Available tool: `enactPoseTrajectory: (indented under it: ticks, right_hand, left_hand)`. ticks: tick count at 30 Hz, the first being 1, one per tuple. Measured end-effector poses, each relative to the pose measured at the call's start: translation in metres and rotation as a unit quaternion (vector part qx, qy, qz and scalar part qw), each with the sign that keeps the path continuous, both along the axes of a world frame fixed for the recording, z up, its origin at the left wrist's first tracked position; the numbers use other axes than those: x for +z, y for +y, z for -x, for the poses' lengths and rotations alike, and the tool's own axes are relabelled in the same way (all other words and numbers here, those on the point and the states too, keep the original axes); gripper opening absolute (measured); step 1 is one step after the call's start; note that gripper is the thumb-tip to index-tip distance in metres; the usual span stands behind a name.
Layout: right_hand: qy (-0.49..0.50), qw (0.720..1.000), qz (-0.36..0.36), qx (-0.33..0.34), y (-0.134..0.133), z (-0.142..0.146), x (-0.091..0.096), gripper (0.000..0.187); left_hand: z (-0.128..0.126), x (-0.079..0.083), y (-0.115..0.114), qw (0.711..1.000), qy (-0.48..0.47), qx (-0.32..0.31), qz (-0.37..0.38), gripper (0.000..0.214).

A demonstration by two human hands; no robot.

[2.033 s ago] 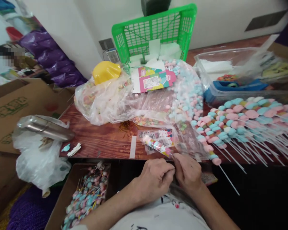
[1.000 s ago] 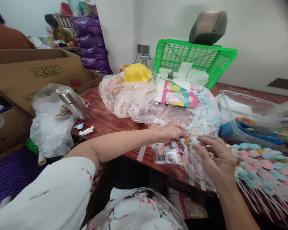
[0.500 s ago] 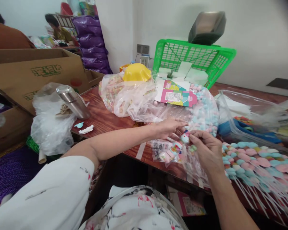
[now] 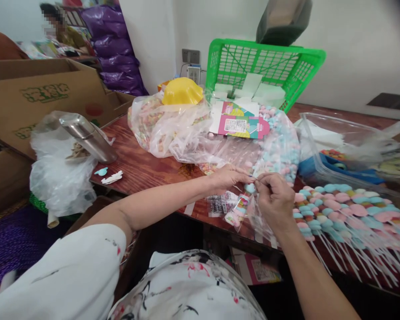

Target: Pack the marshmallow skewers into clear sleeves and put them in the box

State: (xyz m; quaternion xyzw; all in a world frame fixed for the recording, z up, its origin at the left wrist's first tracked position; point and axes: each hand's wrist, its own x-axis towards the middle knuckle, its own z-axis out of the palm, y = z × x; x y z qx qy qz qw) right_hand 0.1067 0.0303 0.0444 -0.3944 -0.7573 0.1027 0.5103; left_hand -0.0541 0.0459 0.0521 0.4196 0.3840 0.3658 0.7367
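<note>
My left hand [image 4: 227,177] and my right hand [image 4: 274,199] meet fingertip to fingertip above the front edge of the wooden table [image 4: 143,168]. Both pinch the top of a small clear packet [image 4: 240,209] that holds a pastel marshmallow skewer and a printed card. The packet hangs down between the hands. Beneath it on the table lie more flat printed packets [image 4: 220,204]. Just right of my right hand is a row of pink, blue and white marshmallow skewers [image 4: 340,212] with white sticks pointing toward me.
Behind the hands lie clear bags of pastel candy [image 4: 273,146], a yellow bowl [image 4: 182,91], printed cards [image 4: 238,125] and a green basket [image 4: 263,66]. A clear plastic tub [image 4: 350,151] stands at right. A steel flask [image 4: 86,137] on a white bag and cardboard boxes [image 4: 36,98] are at left. A person sits far back left.
Two seconds ago both hands held the packet low at the table edge. They reached forward over the flat packets, and the right hand has now drawn in to meet the left, pinching the packet top.
</note>
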Motion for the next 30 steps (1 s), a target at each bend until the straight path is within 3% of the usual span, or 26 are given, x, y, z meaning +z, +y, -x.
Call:
enactPoseTrajectory:
  ticks: [5, 10, 20, 27, 30]
  right_hand:
    - [-0.015, 1.0, -0.026, 0.0, 0.0, 0.002, -0.009, 0.019]
    - [0.005, 1.0, -0.007, 0.008, -0.002, 0.005, -0.015, 0.016]
    - [0.128, 0.98, 0.152, 0.019, -0.003, 0.009, -0.043, 0.01]
    - [0.234, 0.944, 0.231, 0.034, -0.008, 0.022, -0.049, 0.041]
    - [0.29, 0.913, 0.283, 0.045, -0.011, 0.026, -0.047, 0.049]
  left_hand:
    - [-0.004, -0.008, 0.001, 0.999, -0.012, 0.036, 0.022, 0.011]
    - [-0.004, -0.011, -0.003, 0.998, -0.01, 0.059, 0.026, 0.005]
    - [-0.005, -0.023, -0.004, 0.99, 0.05, 0.125, -0.037, 0.008]
    - [0.002, -0.035, -0.001, 0.976, 0.068, 0.184, -0.091, 0.009]
    - [0.005, -0.033, 0.0, 0.972, 0.055, 0.205, -0.099, 0.012]
